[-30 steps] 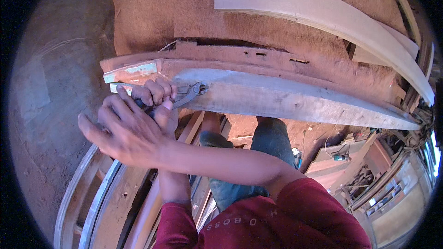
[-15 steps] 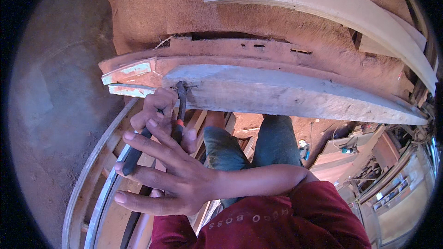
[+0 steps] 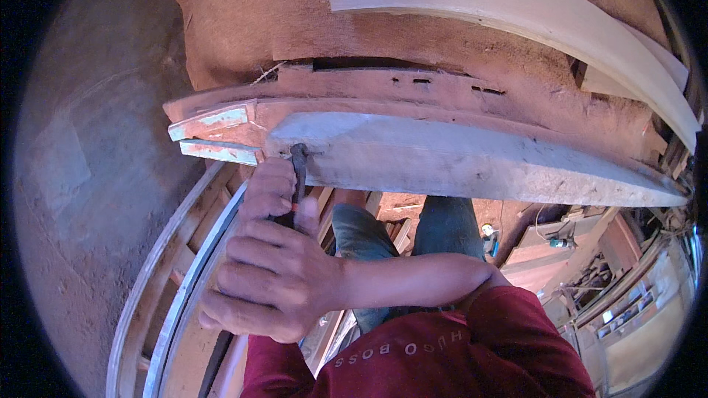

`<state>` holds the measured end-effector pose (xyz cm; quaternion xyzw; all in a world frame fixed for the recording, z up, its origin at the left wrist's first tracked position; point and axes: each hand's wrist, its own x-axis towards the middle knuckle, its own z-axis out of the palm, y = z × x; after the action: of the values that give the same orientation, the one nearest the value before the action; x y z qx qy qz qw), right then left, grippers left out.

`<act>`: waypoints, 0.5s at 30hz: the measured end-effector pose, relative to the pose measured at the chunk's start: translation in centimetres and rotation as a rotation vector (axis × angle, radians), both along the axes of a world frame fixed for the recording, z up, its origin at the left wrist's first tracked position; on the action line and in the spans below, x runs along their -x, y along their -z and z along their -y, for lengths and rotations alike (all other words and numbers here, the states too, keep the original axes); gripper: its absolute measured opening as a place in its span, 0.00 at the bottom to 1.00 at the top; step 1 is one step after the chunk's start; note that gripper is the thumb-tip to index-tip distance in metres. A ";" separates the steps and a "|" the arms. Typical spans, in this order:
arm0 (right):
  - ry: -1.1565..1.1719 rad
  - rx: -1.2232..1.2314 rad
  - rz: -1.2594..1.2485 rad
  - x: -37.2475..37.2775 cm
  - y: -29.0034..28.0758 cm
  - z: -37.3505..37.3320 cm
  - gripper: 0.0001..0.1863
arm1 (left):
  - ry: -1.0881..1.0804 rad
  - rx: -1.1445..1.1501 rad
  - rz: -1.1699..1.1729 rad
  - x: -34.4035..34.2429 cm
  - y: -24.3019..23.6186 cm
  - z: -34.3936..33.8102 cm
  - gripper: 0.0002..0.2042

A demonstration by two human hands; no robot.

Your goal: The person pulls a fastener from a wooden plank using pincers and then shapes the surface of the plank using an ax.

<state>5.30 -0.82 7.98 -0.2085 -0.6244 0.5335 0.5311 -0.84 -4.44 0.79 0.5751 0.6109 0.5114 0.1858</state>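
A pair of dark pincers with a red-marked handle stands with its jaws against a grey wooden beam. A nail sticks out at the jaws; whether they grip it is too small to tell. My left hand is wrapped round the pincers close below the head. Just nearer to me, my right hand is closed round the handles, its forearm crossing from the right. The handle ends are hidden by my fingers.
Behind the beam lies a dusty, reddish board with slots. A pale curved plank is at the far right. Curved wooden framing stands at the near left. My legs are beneath the beam, with a power tool on the right.
My right hand, spread over the pincers before, has closed round the handles. The view has shifted slightly, and the pincers' head stays at the same spot on the beam.
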 end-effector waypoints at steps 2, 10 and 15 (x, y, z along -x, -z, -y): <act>-0.037 0.005 -0.055 -0.5 0.1 -0.8 0.15 | -0.006 0.010 -0.012 0.1 0.1 0.1 0.16; -0.297 -0.102 -0.173 -1.9 2.3 -1.6 0.17 | -0.054 0.052 -0.055 -0.7 0.4 0.9 0.15; -0.222 -0.062 -0.216 -2.8 2.5 -2.1 0.13 | -0.110 0.048 -0.077 -1.3 0.7 0.4 0.15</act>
<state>8.09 1.30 5.47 -0.0630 -0.5990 0.5887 0.5392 0.46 -4.83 0.08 0.5552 0.6604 0.4835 0.1476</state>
